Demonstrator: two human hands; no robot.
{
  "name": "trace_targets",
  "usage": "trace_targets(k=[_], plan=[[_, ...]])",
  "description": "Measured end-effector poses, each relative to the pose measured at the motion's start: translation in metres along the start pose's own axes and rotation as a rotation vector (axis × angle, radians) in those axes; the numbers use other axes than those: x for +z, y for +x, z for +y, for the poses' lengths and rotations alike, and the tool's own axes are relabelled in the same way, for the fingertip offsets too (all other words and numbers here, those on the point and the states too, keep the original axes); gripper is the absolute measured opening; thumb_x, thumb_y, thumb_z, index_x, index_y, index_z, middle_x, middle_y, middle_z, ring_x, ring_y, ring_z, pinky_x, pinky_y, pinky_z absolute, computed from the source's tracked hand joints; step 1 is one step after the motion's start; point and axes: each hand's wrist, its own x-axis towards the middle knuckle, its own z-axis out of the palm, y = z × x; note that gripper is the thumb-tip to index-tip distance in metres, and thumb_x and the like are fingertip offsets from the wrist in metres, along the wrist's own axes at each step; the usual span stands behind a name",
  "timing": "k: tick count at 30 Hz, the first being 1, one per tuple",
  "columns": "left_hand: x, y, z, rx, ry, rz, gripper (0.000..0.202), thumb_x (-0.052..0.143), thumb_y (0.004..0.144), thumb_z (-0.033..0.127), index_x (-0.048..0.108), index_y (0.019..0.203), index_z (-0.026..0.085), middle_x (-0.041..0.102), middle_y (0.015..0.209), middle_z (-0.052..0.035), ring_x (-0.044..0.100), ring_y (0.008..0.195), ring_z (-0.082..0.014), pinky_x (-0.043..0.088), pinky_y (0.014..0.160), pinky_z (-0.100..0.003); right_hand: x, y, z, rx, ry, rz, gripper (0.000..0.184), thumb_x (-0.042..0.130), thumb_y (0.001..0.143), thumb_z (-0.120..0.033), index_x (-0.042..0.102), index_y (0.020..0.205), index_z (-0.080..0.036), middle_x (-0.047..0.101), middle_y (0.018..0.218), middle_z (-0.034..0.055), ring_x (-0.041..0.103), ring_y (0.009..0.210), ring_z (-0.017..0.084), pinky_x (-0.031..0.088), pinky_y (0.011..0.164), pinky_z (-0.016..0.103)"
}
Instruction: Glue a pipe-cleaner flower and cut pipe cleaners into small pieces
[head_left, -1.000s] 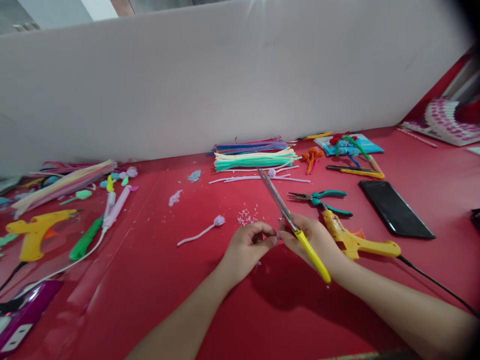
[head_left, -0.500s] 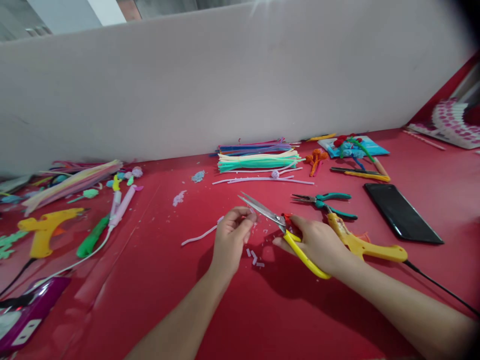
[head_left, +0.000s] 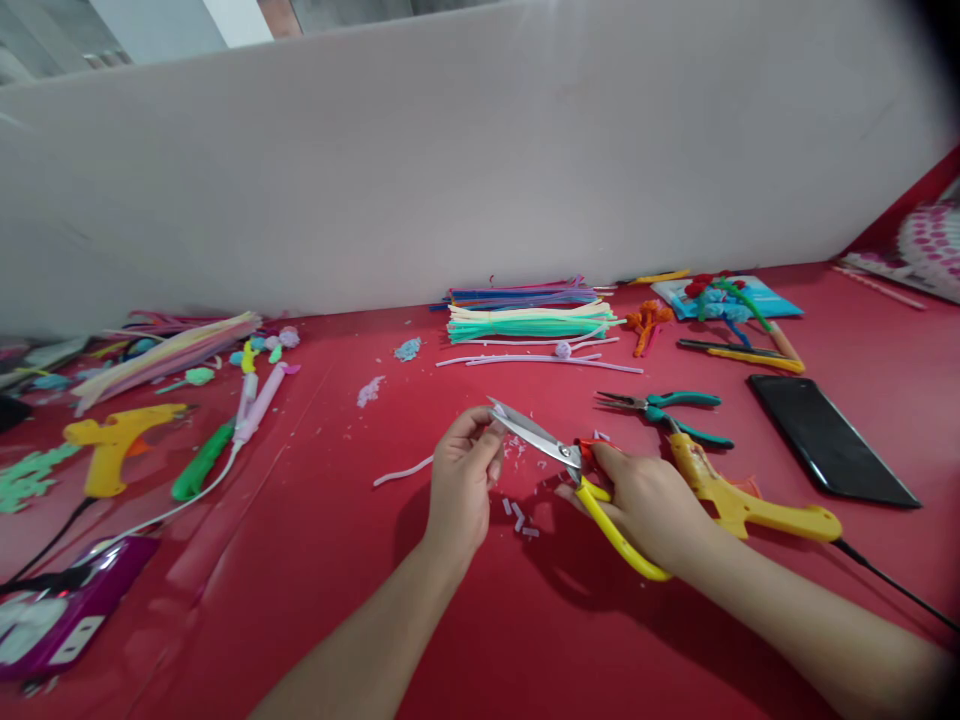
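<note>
My left hand [head_left: 463,475] is closed in a pinch, with a small lilac bit of pipe cleaner [head_left: 498,412] showing at its fingertips. A longer lilac pipe cleaner [head_left: 403,472] runs out on the left behind this hand; whether the two are joined is hidden. My right hand [head_left: 649,500] grips yellow-handled scissors [head_left: 622,540]. Their blades, nearly together, point up and left, the tips at the left fingertips. Short lilac cut pieces [head_left: 517,516] and fine fluff lie on the red table below the blades.
Behind the hands lie bundled pipe cleaners [head_left: 532,322] and loose lilac stems [head_left: 540,360]. To the right are green-handled pliers [head_left: 682,400], a yellow glue gun [head_left: 750,505] and a black phone [head_left: 832,440]. Another glue gun [head_left: 109,450] and a purple device [head_left: 82,610] are at left.
The scissor blades have come closer together, their tips now right at the left fingertips. The view has shifted slightly, so the table things appear further right.
</note>
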Motion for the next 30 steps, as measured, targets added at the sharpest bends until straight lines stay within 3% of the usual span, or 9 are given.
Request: trace_targets(k=[14,30], plan=[[-0.0001,-0.0004,-0.0008,-0.038,-0.024,0.004,0.008,0.056,0.071,0.022,0.053,0.076,0.017,0.045,0.060,0.0053,0.029,0.038,-0.0007,0.016,0.032,-0.015,0.0038,0.0003,0.0004,-0.008,-0.003,-0.012,0.038,0.032,0.078,-0.054,0.042,0.068,-0.019,0.055,0.050,0.0017,0.051,0.045,0.014,0.015,0.045,0.026],[-0.0002,0.0002,-0.0007,-0.044,-0.042,-0.009,0.010,0.057,0.071,0.025,0.053,0.076,0.017,0.041,0.056,0.0061,0.028,0.038,-0.0006,0.015,0.032,-0.015,0.0035,0.0004,0.0019,-0.006,0.005,-0.027,0.038,0.031,0.078,-0.053,0.045,0.068,-0.019,0.058,0.053,0.0033,0.053,0.047,0.015,0.017,0.045,0.026]])
